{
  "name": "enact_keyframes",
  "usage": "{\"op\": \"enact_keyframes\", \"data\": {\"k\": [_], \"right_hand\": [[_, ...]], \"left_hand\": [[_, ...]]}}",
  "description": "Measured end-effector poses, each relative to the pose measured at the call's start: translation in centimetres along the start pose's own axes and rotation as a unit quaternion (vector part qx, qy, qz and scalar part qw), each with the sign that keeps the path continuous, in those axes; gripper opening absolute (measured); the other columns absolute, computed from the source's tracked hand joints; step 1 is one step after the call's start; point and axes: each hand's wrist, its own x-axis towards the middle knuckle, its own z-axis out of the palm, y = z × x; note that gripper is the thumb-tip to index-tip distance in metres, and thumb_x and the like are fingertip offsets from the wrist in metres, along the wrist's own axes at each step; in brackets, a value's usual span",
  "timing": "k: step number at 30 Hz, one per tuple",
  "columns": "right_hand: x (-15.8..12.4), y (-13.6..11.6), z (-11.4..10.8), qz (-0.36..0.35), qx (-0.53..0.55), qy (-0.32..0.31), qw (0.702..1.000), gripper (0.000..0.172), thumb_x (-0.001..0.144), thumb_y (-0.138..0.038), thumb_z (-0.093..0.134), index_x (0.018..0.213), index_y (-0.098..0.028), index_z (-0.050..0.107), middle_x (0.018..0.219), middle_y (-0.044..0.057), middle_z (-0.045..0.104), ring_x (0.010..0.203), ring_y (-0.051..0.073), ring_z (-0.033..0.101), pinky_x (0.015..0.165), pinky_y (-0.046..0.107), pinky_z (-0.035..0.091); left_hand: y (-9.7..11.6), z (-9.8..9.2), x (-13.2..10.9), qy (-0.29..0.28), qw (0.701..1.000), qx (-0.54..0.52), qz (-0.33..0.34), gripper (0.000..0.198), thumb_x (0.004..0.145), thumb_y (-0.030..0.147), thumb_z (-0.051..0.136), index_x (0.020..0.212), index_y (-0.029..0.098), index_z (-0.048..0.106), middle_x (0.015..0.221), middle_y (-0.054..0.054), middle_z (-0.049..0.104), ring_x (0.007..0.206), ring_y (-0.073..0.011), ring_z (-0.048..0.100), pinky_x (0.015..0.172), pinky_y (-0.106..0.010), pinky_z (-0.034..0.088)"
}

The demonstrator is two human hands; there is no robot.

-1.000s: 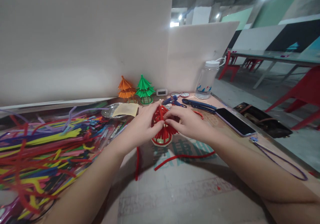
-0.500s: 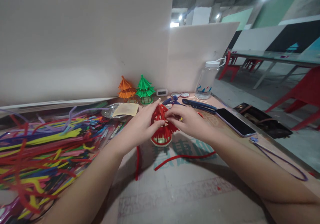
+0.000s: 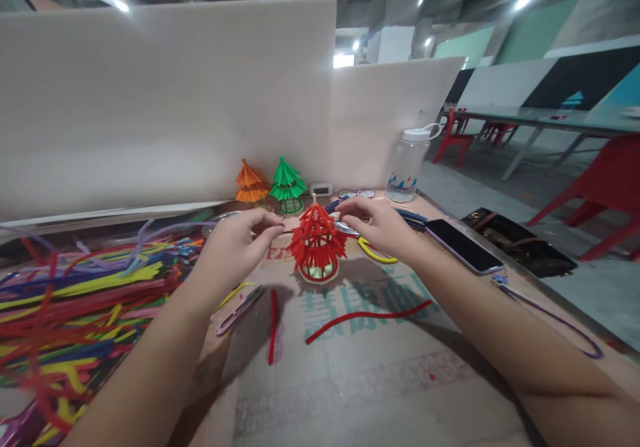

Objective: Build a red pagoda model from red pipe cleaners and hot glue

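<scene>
A small red pagoda-like model point(image 3: 317, 247) made of fuzzy pipe cleaners stands upright on the table, with a pale tip at its top. My left hand point(image 3: 237, 250) is just left of it, its thumb and fingers a little apart with nothing between them. On the other side my right hand point(image 3: 377, 227) has its thumb and forefinger apart, close to the red roof; I cannot tell whether they touch it. Beneath that hand is a yellow loop point(image 3: 376, 252) and a shiny metal piece, partly covered. Two red pipe cleaners point(image 3: 367, 314) lie in front of the model.
Orange point(image 3: 249, 182) and green pagoda models point(image 3: 289, 184) stand by the white partition point(image 3: 165, 107). A pile of coloured pipe cleaners point(image 3: 85, 307) covers the left. Pale-handled tweezers or a cutter point(image 3: 240, 310) lie nearby. To the right are a water bottle point(image 3: 406, 167) and a phone point(image 3: 463, 246).
Both hands have come away from the red model, the left one moving left and the right one slightly right. The model now shows almost fully. The view has shifted slightly.
</scene>
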Motion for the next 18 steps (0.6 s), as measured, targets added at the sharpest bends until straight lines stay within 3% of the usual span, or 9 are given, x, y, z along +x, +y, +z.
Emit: {"op": "enact_keyframes", "data": {"k": [5, 8, 13, 18], "right_hand": [[-0.7, -2.4, -2.1, -0.034, -0.051, 0.010, 0.998, 0.017, 0.093, -0.021, 0.057, 0.103, -0.018, 0.071, 0.099, 0.006, 0.075, 0.080, 0.017, 0.067, 0.071, 0.029, 0.051], [-1.4, -4.0, -2.9, -0.063, -0.074, 0.016, 0.995, 0.017, 0.094, -0.022, 0.057, 0.103, -0.019, 0.071, 0.103, 0.006, 0.076, 0.087, 0.018, 0.070, 0.075, 0.030, 0.053], [-1.6, -4.8, -3.3, -0.069, -0.098, 0.011, 0.993, 0.018, 0.094, -0.024, 0.056, 0.104, -0.020, 0.071, 0.105, 0.007, 0.076, 0.090, 0.020, 0.070, 0.076, 0.032, 0.054], [-1.5, -4.4, -4.1, -0.057, -0.110, 0.037, 0.992, 0.018, 0.095, -0.026, 0.056, 0.102, -0.021, 0.071, 0.101, 0.007, 0.076, 0.088, 0.021, 0.070, 0.075, 0.033, 0.054]], "left_hand": [[-2.3, -0.1, -0.6, -0.139, 0.988, 0.066, -0.025, 0.032, 0.095, 0.039, 0.045, 0.085, 0.020, 0.070, 0.077, -0.002, 0.071, 0.072, -0.0198, 0.063, 0.065, -0.027, 0.042], [-3.4, 0.3, -0.6, -0.195, 0.977, 0.077, -0.042, 0.036, 0.094, 0.046, 0.046, 0.083, 0.020, 0.069, 0.076, -0.002, 0.070, 0.070, -0.0191, 0.061, 0.063, -0.027, 0.039], [-4.6, 1.9, -0.6, -0.252, 0.961, 0.111, -0.015, 0.023, 0.086, 0.039, 0.055, 0.078, 0.020, 0.065, 0.076, -0.002, 0.068, 0.067, -0.0173, 0.057, 0.060, -0.025, 0.035], [-4.5, 2.0, -0.7, -0.269, 0.956, 0.120, -0.009, 0.018, 0.083, 0.021, 0.047, 0.078, 0.019, 0.065, 0.082, -0.004, 0.071, 0.073, -0.0180, 0.061, 0.066, -0.026, 0.039]]}}
